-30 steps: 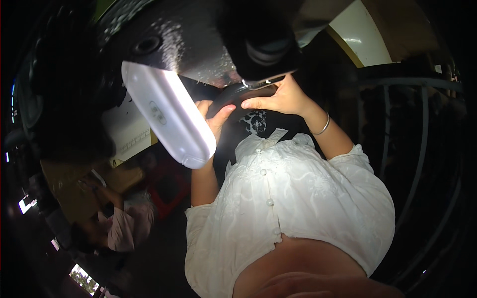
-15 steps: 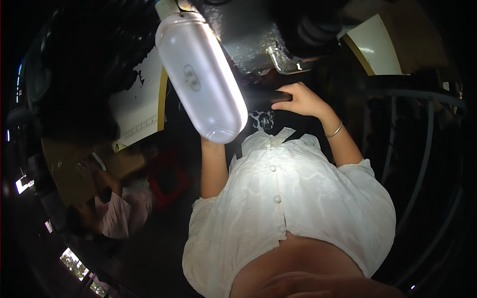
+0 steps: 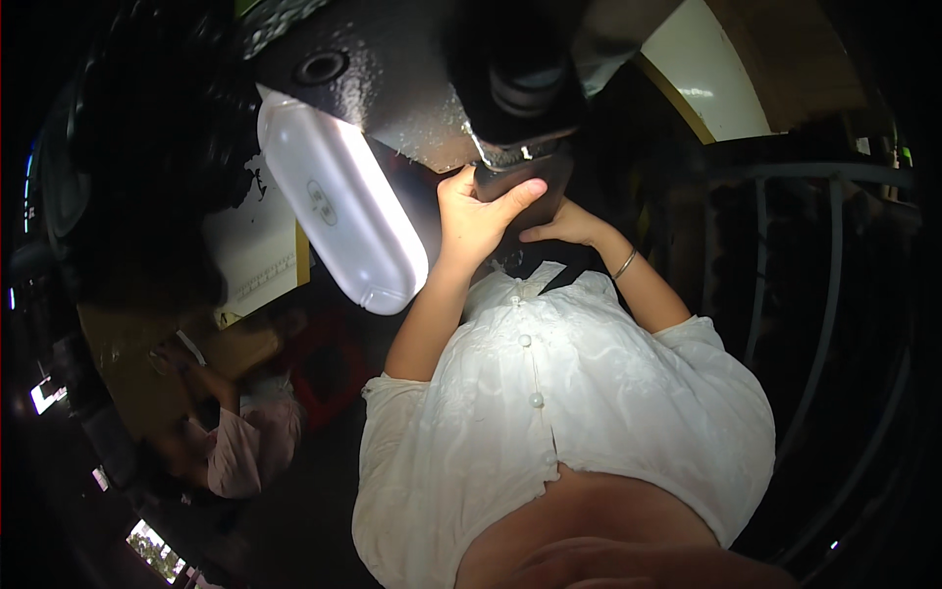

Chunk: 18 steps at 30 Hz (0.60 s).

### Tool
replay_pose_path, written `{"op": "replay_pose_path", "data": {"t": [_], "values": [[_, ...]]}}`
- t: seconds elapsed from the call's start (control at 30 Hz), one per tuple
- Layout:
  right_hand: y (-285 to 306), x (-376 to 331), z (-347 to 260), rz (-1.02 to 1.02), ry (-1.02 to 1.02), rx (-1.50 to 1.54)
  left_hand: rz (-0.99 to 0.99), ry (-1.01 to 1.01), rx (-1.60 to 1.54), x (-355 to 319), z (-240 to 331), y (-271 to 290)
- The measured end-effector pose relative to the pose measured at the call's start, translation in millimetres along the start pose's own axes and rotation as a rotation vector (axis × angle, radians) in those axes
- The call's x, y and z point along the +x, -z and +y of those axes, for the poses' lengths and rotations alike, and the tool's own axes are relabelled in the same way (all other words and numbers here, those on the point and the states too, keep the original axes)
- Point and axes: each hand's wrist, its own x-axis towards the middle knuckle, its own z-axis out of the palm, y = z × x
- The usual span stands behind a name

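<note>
Both my hands grip a dark, flat rectangular piece (image 3: 512, 222) in front of my waist. My left hand (image 3: 467, 228) is closed on its left side, thumb lying across the face and pointing right. From the right, my right hand (image 3: 571, 225) pinches the lower part; some of its fingers are hidden behind the piece. The piece's upper edge reaches the underside of a dark machine head (image 3: 525, 88), beside a shiny metal edge. I cannot make out the exact kind of the piece. A glowing white oval lamp (image 3: 343, 201) hangs left of my left hand.
A dark speckled machine surface (image 3: 392, 88) spans the top. White panels with yellow edges stand at left (image 3: 257, 260) and upper right (image 3: 711, 74). Metal rails (image 3: 760, 275) rise at right. At lower left sits another person in pink (image 3: 250, 447), near a red stool (image 3: 334, 368).
My left hand, hidden behind the lamp before, now shows on the dark piece. The piece now stands more upright under the machine head. The view has shifted, so the lamp appears further left.
</note>
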Motion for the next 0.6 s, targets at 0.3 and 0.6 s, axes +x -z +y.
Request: {"op": "replay_pose_path", "data": {"t": [0.3, 0.6], "values": [[68, -41, -37, 0.094, -0.008, -0.217, 0.052, 0.015, -0.121, -14, 2, 17], [107, -75, -115, 0.371, 0.191, -0.308, 0.086, -0.008, 0.144, -21, -14, 33]]}}
